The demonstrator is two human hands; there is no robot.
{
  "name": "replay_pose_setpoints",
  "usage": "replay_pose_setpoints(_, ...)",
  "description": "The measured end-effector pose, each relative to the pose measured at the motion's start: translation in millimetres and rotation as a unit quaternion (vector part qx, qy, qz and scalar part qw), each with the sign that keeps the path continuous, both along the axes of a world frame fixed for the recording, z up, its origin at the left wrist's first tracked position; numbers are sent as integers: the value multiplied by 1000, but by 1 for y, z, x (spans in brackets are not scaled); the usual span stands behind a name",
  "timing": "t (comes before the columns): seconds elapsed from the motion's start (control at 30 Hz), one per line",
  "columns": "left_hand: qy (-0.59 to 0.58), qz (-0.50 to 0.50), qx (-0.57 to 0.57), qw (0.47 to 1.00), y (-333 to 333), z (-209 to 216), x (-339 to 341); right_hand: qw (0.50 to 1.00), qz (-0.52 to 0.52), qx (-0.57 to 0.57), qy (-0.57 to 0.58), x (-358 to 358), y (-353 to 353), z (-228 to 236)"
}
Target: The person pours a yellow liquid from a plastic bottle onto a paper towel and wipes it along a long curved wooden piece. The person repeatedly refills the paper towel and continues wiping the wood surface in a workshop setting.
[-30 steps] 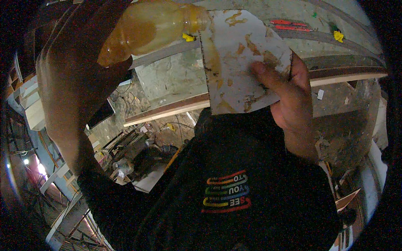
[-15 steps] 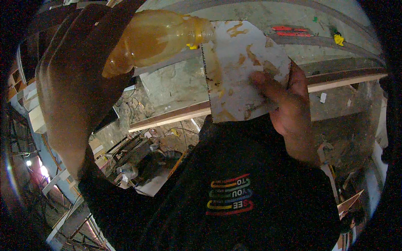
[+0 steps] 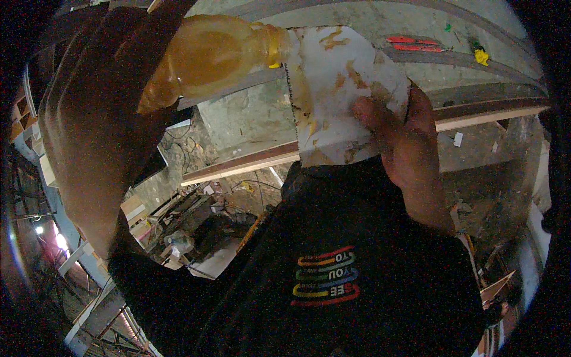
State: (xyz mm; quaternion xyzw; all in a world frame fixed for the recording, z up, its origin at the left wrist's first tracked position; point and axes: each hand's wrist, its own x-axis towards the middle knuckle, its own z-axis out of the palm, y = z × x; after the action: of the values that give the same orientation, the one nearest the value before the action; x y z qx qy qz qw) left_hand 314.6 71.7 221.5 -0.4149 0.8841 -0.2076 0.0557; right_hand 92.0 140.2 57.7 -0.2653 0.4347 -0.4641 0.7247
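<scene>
My left hand (image 3: 89, 125) is wrapped round a clear plastic bottle (image 3: 217, 53) of thick amber liquid. The bottle lies on its side, its neck with a yellow ring pointing right. Its mouth meets or overlaps the upper left corner of a pale notched spreader (image 3: 333, 119); whether they touch I cannot tell. Brown and amber smears mark the spreader, and fine teeth run down its left edge. My right hand (image 3: 413, 154) grips the spreader's right side, thumb across its face and fingers behind.
A greyish work surface (image 3: 244, 119) with a wooden edge strip (image 3: 244, 163) stretches across. On it lie red strip-like pieces (image 3: 413, 44) and a crumpled yellow scrap (image 3: 481, 57). Below, the floor holds scraps, cables and a cluttered heap (image 3: 208, 229). Wooden frames (image 3: 24, 113) stand at the far left.
My left hand and the bottle have shifted slightly left. The spreader in my right hand has moved a little up and left. Both grips stay the same.
</scene>
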Motion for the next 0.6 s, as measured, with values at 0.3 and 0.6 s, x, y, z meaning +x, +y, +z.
replay_pose_setpoints(0.3, 9, -2, -15, 1000, 2, 0, 2, 1000, 5, 16, -8, 2, 1, -1)
replay_pose_setpoints(0.6, 19, -9, -32, 999, 6, 1, 9, 999, 25, 12, 30, 2, 0, 0)
